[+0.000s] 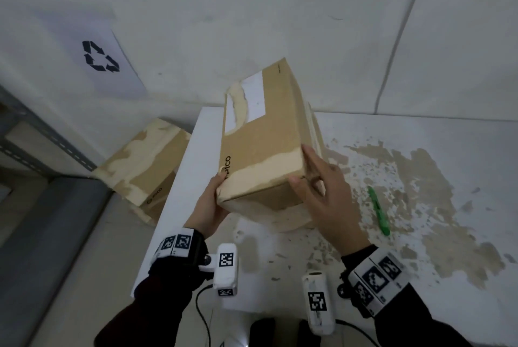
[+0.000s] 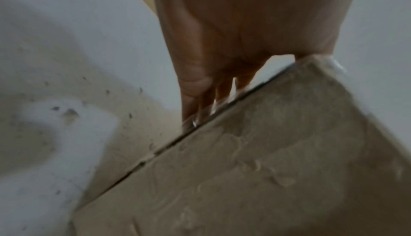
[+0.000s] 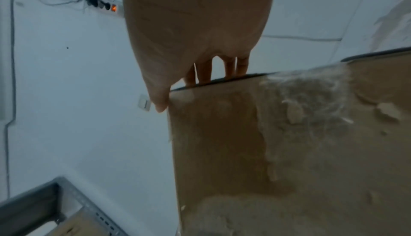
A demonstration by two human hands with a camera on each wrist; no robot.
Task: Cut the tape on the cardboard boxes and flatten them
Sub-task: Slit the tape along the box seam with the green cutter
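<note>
- Head view is showing a brown rectangular cardboard box (image 1: 263,133) with torn, pale patches and a white label remnant, tilted up above the near-left part of a white table (image 1: 420,150) whose top is scuffed with tan patches.
- Left hand (image 1: 208,208) is gripping the box's near left corner, thumb lying on the top face by the printed lettering and fingers going under the box.
- Right hand (image 1: 326,192) is holding the box's near right edge, thumb pressing on the near top corner and fingers spreading along the right side.
- Left wrist view, which is blurred, is showing the left hand's fingers (image 2: 195,95) curling close together behind the cardboard edge, with the box's rough underside (image 2: 266,160) filling the lower right.
- Right wrist view is showing the right hand's fingers (image 3: 205,72) reaching over the top edge of the box panel (image 3: 289,143), slightly apart, with the thumb lying against the panel's corner.
- A green, slim plastic cutter (image 1: 379,210) is lying on the table, apart from the right hand and to its right.
- A second brown cardboard box (image 1: 145,167) is sitting on the floor to the left of the table, beside a grey metal shelf frame (image 1: 42,139).
- A white sheet with a black recycling symbol (image 1: 99,56) is hanging on the wall above.
</note>
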